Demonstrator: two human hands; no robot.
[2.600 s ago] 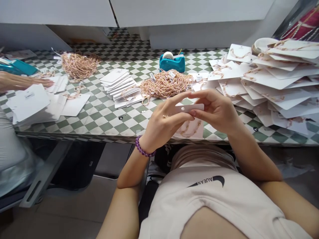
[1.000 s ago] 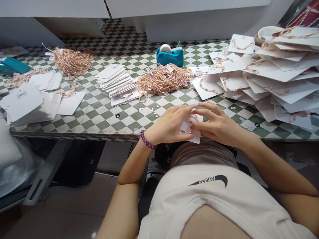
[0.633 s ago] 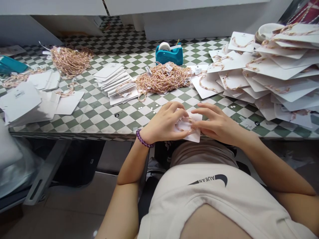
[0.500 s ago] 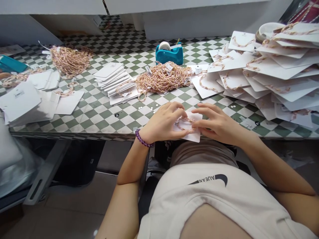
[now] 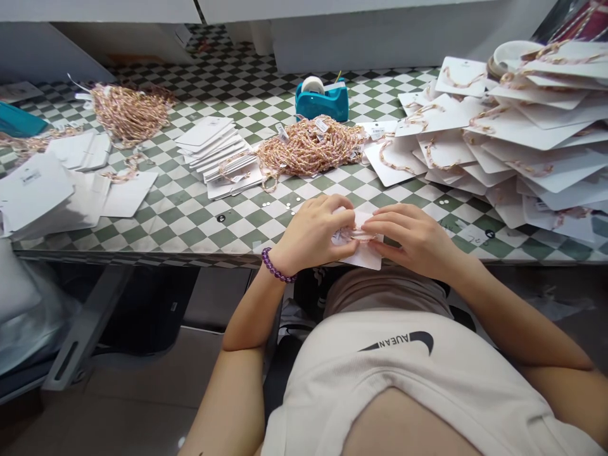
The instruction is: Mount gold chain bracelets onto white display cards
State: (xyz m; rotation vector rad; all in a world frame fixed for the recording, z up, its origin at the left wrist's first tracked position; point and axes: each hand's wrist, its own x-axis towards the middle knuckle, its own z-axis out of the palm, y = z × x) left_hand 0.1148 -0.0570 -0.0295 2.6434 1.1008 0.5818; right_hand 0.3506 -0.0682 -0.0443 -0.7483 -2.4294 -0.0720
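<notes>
A white card [image 5: 363, 258] lies at the table's front edge between my two hands. Across it runs a pink and gold beaded bracelet [image 5: 365, 238], partly hidden by my fingers. Thumb and fingers of my left hand [image 5: 319, 233] are closed on the bracelet's left part, over the card. From the other side my right hand [image 5: 412, 239] pinches the bracelet's right end, its fingers bent over the card. A purple bead bracelet [image 5: 275, 266] circles my left wrist.
Beyond my hands lie a heap of beaded bracelets [image 5: 311, 147] and a stack of white cards [image 5: 211, 140]. A teal tape dispenser [image 5: 327, 102] stands behind. Carded bracelets [image 5: 536, 145] are piled high at right. Another bracelet bundle [image 5: 130, 114] and cards [image 5: 35, 190] lie left.
My right hand has moved slightly left, its fingers drawing closer together on the bracelet. The bracelet's loop over the card has become narrower.
</notes>
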